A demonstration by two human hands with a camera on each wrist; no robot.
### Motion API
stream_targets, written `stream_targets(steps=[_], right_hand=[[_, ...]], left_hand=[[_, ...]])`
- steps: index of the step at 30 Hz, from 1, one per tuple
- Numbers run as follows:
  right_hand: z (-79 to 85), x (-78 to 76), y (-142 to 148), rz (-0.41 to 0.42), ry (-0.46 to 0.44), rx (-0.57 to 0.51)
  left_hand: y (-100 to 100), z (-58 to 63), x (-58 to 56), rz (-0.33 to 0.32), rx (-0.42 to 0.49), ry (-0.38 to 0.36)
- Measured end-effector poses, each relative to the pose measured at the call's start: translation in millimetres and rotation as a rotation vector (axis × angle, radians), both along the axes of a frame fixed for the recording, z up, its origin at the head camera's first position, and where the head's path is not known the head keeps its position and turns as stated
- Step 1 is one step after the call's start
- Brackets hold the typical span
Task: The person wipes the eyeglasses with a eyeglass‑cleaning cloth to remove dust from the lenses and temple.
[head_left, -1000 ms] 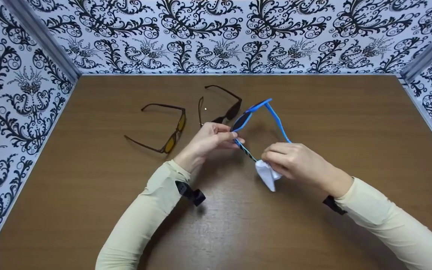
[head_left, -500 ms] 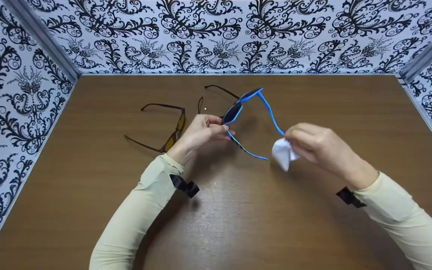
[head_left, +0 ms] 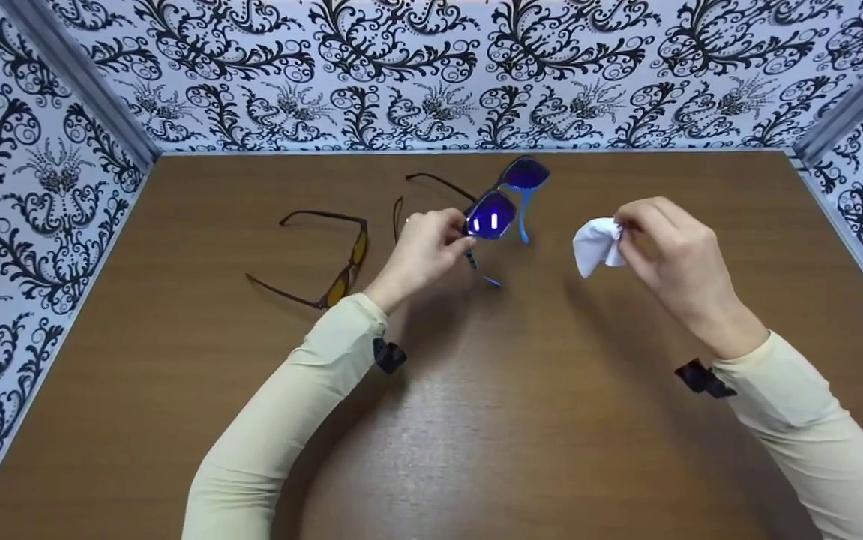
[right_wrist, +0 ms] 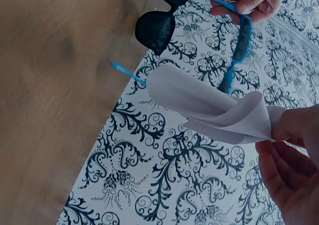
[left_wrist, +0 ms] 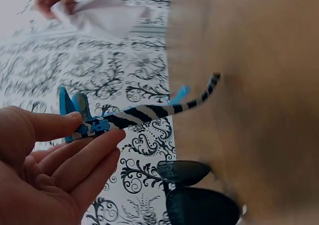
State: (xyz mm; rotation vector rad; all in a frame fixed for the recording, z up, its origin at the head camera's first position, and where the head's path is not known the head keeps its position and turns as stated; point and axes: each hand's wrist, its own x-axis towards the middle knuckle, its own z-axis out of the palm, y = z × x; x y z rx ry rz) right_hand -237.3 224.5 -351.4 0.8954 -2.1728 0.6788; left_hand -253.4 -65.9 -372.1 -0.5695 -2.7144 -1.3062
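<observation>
My left hand [head_left: 427, 247] pinches a pair of blue sunglasses [head_left: 492, 215] at one hinge corner, holding them up with their purple mirrored lenses turned toward the head camera. In the left wrist view the gripped temple arm [left_wrist: 144, 113] shows black and white stripes and blue lettering. Off to the right, my right hand [head_left: 682, 262] pinches a white cloth [head_left: 594, 246] by one edge between thumb and fingers. The cloth [right_wrist: 199, 103] hangs folded and apart from the glasses.
Black sunglasses [left_wrist: 202, 205] lie on the wooden table [head_left: 476, 450], partly hidden behind the left hand and blue pair. Left of them are yellow-lensed glasses [head_left: 339, 288] with dark frames, arms unfolded. Patterned walls [head_left: 438, 75] edge the table at back and sides.
My left hand has turned the blue sunglasses so their lens fronts face the head camera. My right hand has moved up and right with the cloth, away from the glasses.
</observation>
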Motion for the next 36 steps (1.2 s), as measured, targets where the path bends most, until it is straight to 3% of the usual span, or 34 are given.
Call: stream_targets(steps=[5,12,16,21,29,36], right_hand=[[2.3,-0.9,10,-0.027,-0.034,-0.026],[5.2,1.0,25,-0.036,-0.074,-0.006],[4.3,0.9,34,-0.041,-0.099,0.017],[-1.4,0.0,40,-0.041,-0.115,0.020],[-9.4,-0.2,39,-0.019,-0.131,0.037],[-16.3,1.8,40,-0.012,-0.138,0.048]], left_hand=[[12,3.2,1.8,-0.048,-0.215,0.173],[31,5.8,14.0,-0.135,-0.581,0.251],[40,0.5,17.3,-0.177,-0.710,0.320],[46,-8.7,13.7,-0.179,-0.735,0.358],[46,-26.5,3.3,-0.192,-0.736,0.302],[44,-41.4,-1.3,-0.200,-0.735,0.315]])
